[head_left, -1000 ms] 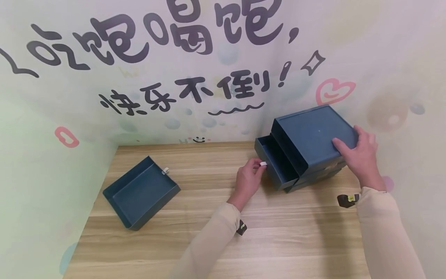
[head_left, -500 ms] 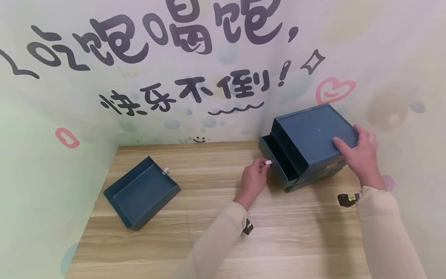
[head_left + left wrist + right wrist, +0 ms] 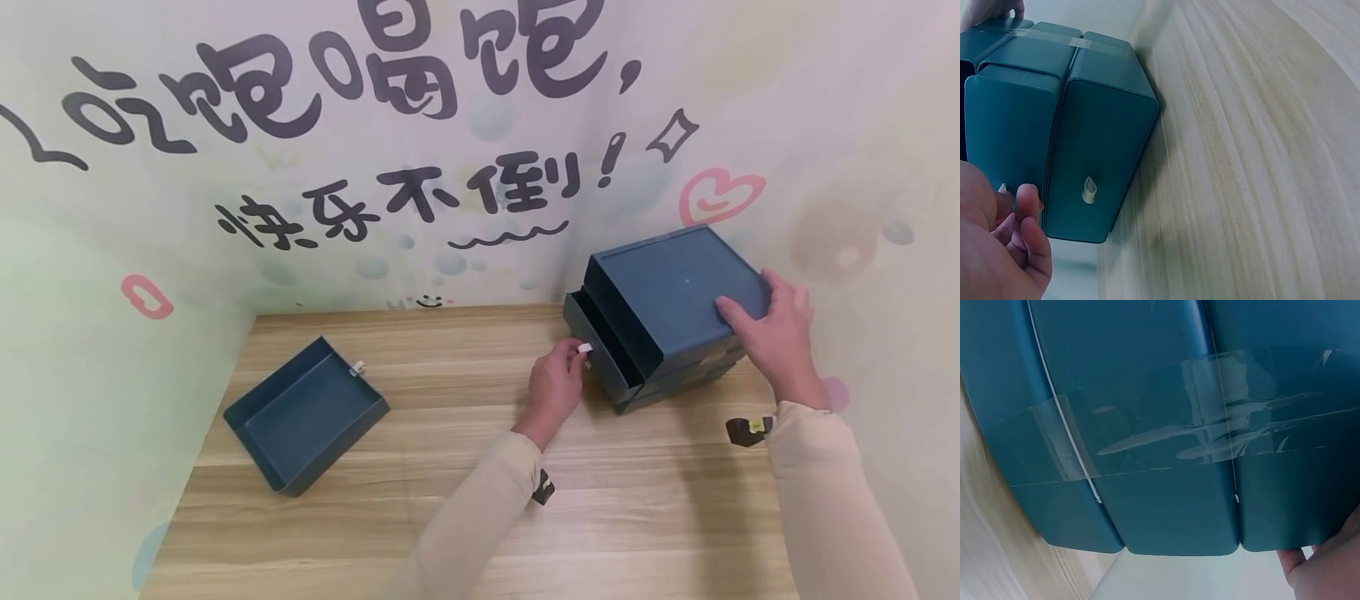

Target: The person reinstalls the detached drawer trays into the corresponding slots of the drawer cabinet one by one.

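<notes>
A dark blue drawer cabinet [image 3: 686, 283] stands at the back right, angled on the table. Its top slot is a dark opening, and the middle drawer [image 3: 600, 342] sticks out a little below it. My left hand [image 3: 557, 383] pinches the white pull tab [image 3: 585, 348] on that drawer's front between thumb and fingers. In the left wrist view, the bottom drawer [image 3: 1100, 144] sits flush, with its own pale tab [image 3: 1089, 189]. My right hand [image 3: 780, 337] grips the cabinet's rear right edge, thumb on top; part of its fingers is hidden.
A separate blue drawer [image 3: 303, 417] lies on the left of the wooden table [image 3: 420, 483], its white tab [image 3: 356, 367] facing right. Clear tape [image 3: 1166, 437] runs across the cabinet's side. Printed walls [image 3: 375, 275] border the table at the back and sides.
My left hand has moved to the right, and the middle drawer has slid further into the cabinet. The right hand and the cabinet have stayed in place.
</notes>
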`<state>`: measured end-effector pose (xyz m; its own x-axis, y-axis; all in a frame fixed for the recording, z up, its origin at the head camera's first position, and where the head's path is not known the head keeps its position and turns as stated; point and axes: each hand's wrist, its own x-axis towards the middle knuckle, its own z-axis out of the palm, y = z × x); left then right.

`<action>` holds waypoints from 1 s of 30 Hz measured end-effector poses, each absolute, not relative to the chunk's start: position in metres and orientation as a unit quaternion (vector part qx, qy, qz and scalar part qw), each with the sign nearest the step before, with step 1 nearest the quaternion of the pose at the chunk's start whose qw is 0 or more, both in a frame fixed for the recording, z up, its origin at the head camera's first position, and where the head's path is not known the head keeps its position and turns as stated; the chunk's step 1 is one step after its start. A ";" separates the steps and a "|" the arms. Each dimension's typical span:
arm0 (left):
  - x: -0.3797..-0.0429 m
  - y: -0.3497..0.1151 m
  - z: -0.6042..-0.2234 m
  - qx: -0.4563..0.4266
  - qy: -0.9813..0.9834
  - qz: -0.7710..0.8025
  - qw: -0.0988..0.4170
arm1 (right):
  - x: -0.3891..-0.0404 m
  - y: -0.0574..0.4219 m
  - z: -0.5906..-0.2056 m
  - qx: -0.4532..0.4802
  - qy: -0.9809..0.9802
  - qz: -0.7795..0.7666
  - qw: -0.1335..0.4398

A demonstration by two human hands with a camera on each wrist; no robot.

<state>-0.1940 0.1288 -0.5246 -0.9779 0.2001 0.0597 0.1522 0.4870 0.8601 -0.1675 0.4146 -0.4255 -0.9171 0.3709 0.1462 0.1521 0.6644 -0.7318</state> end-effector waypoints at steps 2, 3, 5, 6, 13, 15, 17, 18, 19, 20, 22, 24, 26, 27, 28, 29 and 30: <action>-0.195 0.130 -0.525 0.102 0.865 0.492 0.020 | -0.168 0.414 -0.426 -0.145 -0.901 0.382 0.144; -0.195 0.131 -0.525 0.102 0.866 0.489 0.018 | -0.168 0.414 -0.427 -0.145 -0.901 0.382 0.144; -0.196 0.133 -0.526 0.102 0.868 0.485 0.013 | -0.169 0.414 -0.427 -0.145 -0.901 0.382 0.144; -0.196 0.133 -0.526 0.102 0.869 0.484 0.012 | -0.169 0.414 -0.427 -0.145 -0.901 0.382 0.144; -0.196 0.137 -0.525 0.104 0.870 0.482 0.019 | -0.169 0.415 -0.427 -0.143 -0.901 0.382 0.149; -0.196 0.138 -0.525 0.105 0.870 0.481 0.020 | -0.169 0.415 -0.427 -0.143 -0.901 0.382 0.150; -0.196 0.140 -0.524 0.104 0.870 0.482 0.023 | -0.169 0.415 -0.427 -0.142 -0.901 0.382 0.150; -0.196 0.140 -0.524 0.103 0.869 0.484 0.026 | -0.169 0.415 -0.427 -0.142 -0.901 0.382 0.150; -0.196 0.141 -0.524 0.102 0.866 0.489 0.029 | -0.168 0.415 -0.427 -0.142 -0.901 0.382 0.150; -0.197 0.142 -0.524 0.104 0.866 0.488 0.028 | -0.168 0.415 -0.427 -0.142 -0.901 0.382 0.149; -0.197 0.144 -0.525 0.107 0.866 0.489 0.026 | -0.169 0.415 -0.427 -0.143 -0.902 0.380 0.149; -0.197 0.145 -0.525 0.112 0.865 0.488 0.021 | -0.169 0.415 -0.428 -0.143 -0.901 0.381 0.150; -0.197 0.145 -0.526 0.119 0.868 0.482 0.014 | -0.169 0.416 -0.429 -0.145 -0.901 0.380 0.150; -0.197 0.146 -0.526 0.121 0.868 0.481 0.013 | -0.170 0.416 -0.429 -0.145 -0.901 0.380 0.150; -0.197 0.146 -0.526 0.122 0.868 0.481 0.013 | -0.170 0.417 -0.430 -0.145 -0.901 0.380 0.151; -0.197 0.146 -0.526 0.124 0.868 0.480 0.014 | -0.170 0.417 -0.430 -0.145 -0.901 0.380 0.152; -0.197 0.147 -0.526 0.125 0.868 0.481 0.015 | -0.170 0.417 -0.430 -0.145 -0.901 0.379 0.152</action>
